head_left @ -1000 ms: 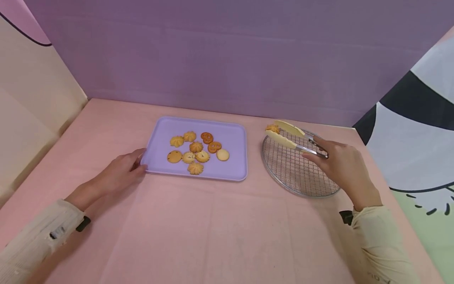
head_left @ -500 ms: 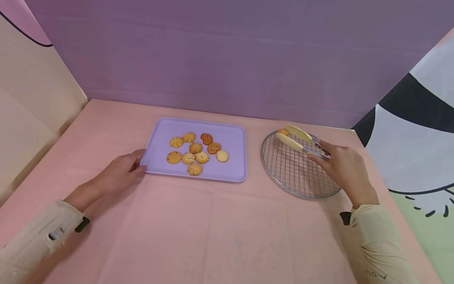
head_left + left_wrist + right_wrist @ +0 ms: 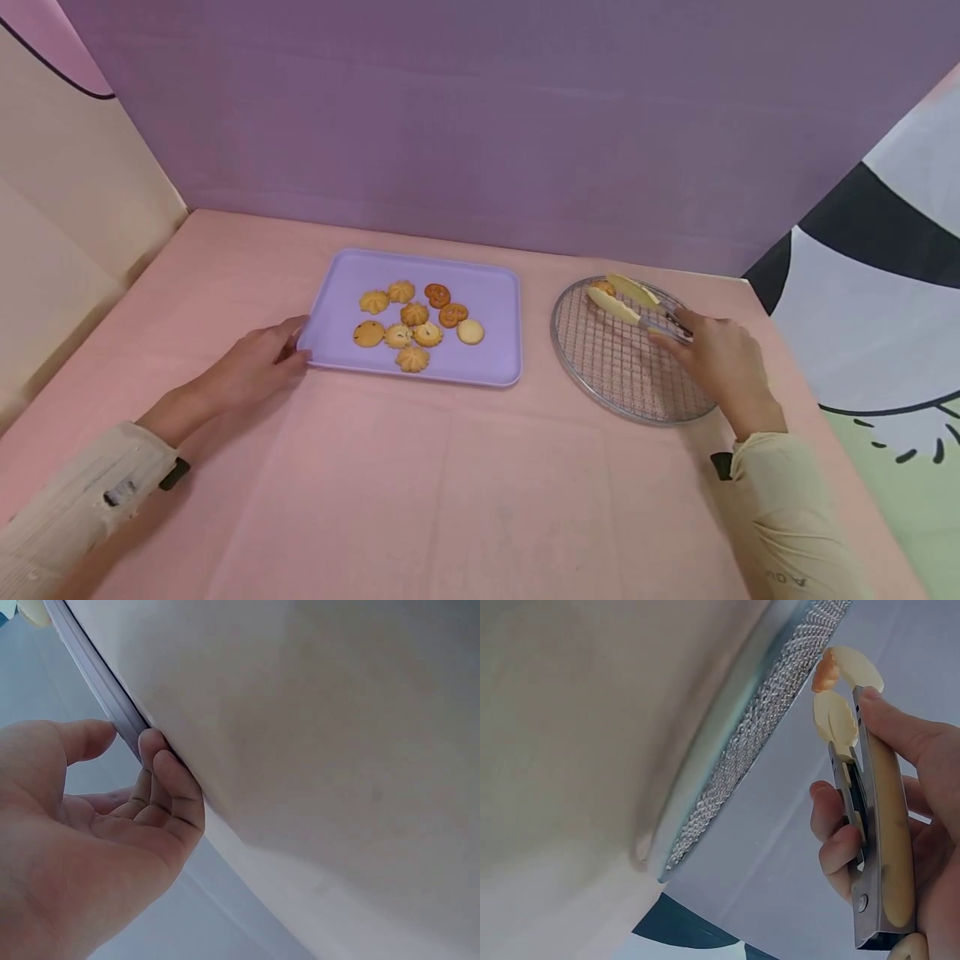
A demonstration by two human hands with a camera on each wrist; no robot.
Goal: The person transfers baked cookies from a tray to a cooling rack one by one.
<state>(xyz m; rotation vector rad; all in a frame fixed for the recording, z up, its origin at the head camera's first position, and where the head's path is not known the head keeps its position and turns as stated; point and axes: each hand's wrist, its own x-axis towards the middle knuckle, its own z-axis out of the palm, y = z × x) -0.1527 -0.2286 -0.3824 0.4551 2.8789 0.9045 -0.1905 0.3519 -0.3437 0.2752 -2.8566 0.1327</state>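
Nearest, two pale sleeves (image 3: 795, 508) reach in from the lower corners over a pink tabletop (image 3: 450, 492), with a small black object (image 3: 175, 473) at each wrist. The left hand (image 3: 243, 367) grips the near left corner of a lilac tray (image 3: 480, 360); its thumb meets the rim and its fingers curl against the edge. The right hand (image 3: 723, 358) is closed around a pair of tongs (image 3: 889, 825) with metal arms and cream tips. Between those narrowed tips sits one ridged golden cookie (image 3: 825, 673), over the far part of a round wire rack (image 3: 637, 375); whether it touches the mesh cannot be told.

The tray lies to the left of the rack, just apart from it. On it are ten more cookies, grouped near the middle: four flower-shaped ones, one of them (image 3: 413, 359) near the front rim; a round one with dark specks (image 3: 369, 334); two paler ones with ruffled edges (image 3: 427, 334); a plain round one (image 3: 470, 332); and two brown pretzel shapes (image 3: 453, 314).

Behind, a purple wall (image 3: 487, 125) rises from the table's far edge, and a black-and-white print (image 3: 873, 333) covers the right side.
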